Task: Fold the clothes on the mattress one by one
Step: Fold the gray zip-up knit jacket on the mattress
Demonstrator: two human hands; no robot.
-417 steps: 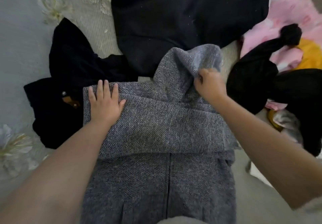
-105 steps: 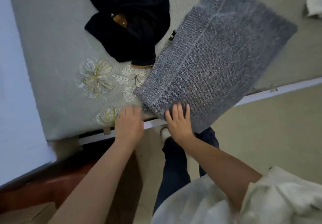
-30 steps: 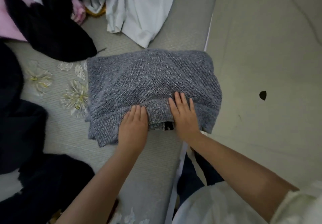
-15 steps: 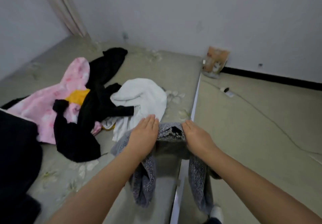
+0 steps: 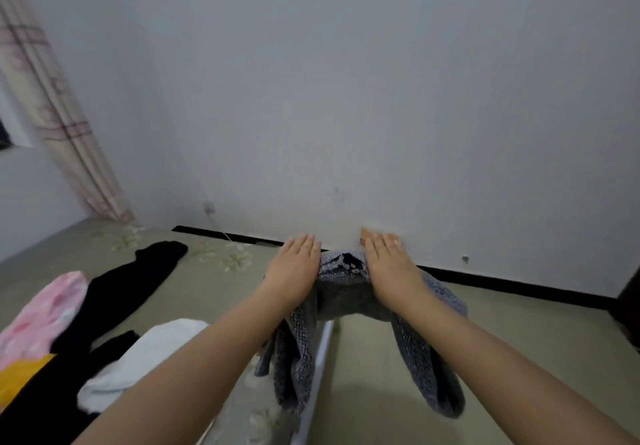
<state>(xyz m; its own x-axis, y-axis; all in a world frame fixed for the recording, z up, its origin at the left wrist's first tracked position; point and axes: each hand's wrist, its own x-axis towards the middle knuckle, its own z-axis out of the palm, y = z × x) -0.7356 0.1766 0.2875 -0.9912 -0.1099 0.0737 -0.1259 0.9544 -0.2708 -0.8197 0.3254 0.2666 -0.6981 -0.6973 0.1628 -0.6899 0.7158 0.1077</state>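
A folded grey knit garment [image 5: 343, 292] hangs in the air above the mattress's right edge [image 5: 318, 372]. My left hand [image 5: 294, 268] and my right hand [image 5: 388, 264] hold its top edge side by side, palms down, fingers stretched forward over it, thumbs hidden beneath. The knit sags between my wrists and droops in two lobes under my forearms. On the mattress [image 5: 207, 292] to the left lie a white garment [image 5: 145, 358], a black garment [image 5: 138, 282] and a pink fleece piece [image 5: 38, 313] with a yellow patch [image 5: 20, 375].
A pale wall [image 5: 346, 98] with a black skirting strip stands close ahead. A checked curtain [image 5: 59, 115] hangs at the far left. Beige floor [image 5: 536, 340] runs to the right of the mattress. Something dark shows at the right edge [image 5: 628, 306].
The grey garment was lying folded on the mattress a second ago; both hands have lifted it by one edge, and my view has tipped up towards the wall.
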